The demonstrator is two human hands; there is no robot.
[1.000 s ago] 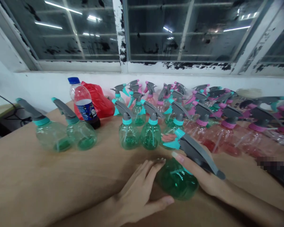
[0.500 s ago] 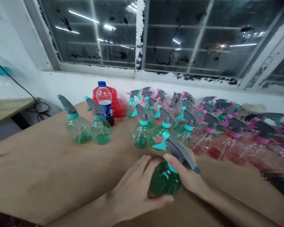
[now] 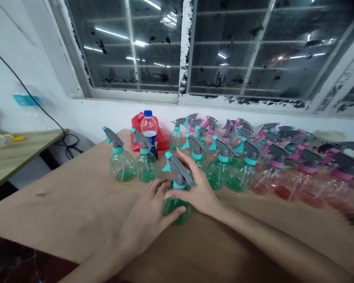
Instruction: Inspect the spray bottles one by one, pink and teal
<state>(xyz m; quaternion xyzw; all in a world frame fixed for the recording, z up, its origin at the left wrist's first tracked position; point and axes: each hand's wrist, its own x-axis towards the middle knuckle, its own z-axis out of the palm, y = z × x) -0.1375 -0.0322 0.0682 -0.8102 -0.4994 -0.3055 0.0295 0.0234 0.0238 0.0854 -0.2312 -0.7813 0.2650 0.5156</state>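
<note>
Both hands are around a spray bottle (image 3: 177, 217) with a clear body, green liquid, a turquoise collar and a grey trigger head. My left hand (image 3: 143, 214) is closed against the bottle's left side, its thumb across the front. My right hand (image 3: 196, 190) grips the upper right, thumb over the shoulder just below the collar and fingers partly hidden behind. The bottle stands nearly upright; its base appears at table level, though contact is unclear. Two similar green spray bottles, one outer left (image 3: 122, 165) and one nearer (image 3: 146, 167), stand beyond my left hand.
Several spray bottles with green liquid (image 3: 217, 175) and pink liquid (image 3: 283, 188) crowd the right and back of the brown table (image 3: 76, 212). A blue-capped drink bottle (image 3: 149, 129) stands before a red plastic bag (image 3: 163, 139). A window (image 3: 153, 47) is behind; a black cable (image 3: 69, 145) hangs left.
Both hands have carried the spray bottle left and away from me, nearer the two green ones. It is more upright, and my right hand's grip has shifted. The camera view has turned left.
</note>
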